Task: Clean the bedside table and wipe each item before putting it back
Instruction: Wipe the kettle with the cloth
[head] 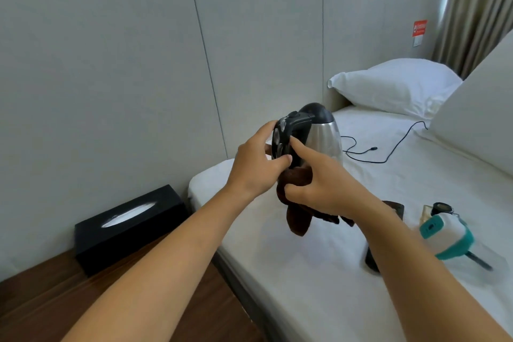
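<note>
A steel electric kettle (323, 133) with a black lid and handle is held up over the bed corner. My left hand (256, 164) grips its black handle from the left. My right hand (319, 183) holds a brown cloth (298, 216) bunched under the kettle, with the forefinger stretched out onto the handle. The cloth's loose end hangs down below my right hand. The wooden bedside table (55, 297) lies at the lower left with a black tissue box (130, 228) on it.
On the white bed (319, 286) lie a black cable (388, 153), a white and teal device (447, 233), a small bottle with a dark cap (440, 208) and dark objects partly hidden by my right arm. A pillow (394, 86) is at the head.
</note>
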